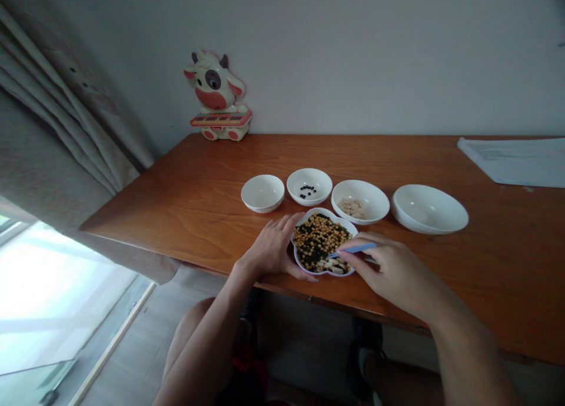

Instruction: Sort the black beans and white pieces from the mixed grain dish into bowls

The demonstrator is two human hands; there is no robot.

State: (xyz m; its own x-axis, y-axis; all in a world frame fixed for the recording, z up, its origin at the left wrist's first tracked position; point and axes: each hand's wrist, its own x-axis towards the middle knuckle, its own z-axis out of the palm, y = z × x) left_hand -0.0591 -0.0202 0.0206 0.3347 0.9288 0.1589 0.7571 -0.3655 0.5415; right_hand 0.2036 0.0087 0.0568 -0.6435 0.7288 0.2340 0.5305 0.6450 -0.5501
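My left hand [274, 245] grips the left side of a flower-shaped dish [295, 254] with a pale rim, thumb at the front and fingers around the back. The dish holds a mix of yellow beans, black beans and pale flat seeds. Pinched in my right hand [388, 265] are blue tweezers [356, 249], their tips down among the beans near the dish's front right. Just behind the dish stand a white bowl [324, 179] with several black beans and another white bowl [379, 203] with a small heap of pale seeds.
A bare white bowl [263, 194] stands at the left of the row, and a larger one [430, 209] at the right. A cow-shaped toy keyboard [220, 97] sits at the back left. Papers [516, 162] lie at the back right. The wooden table's [198, 259] front edge runs close to the dish.
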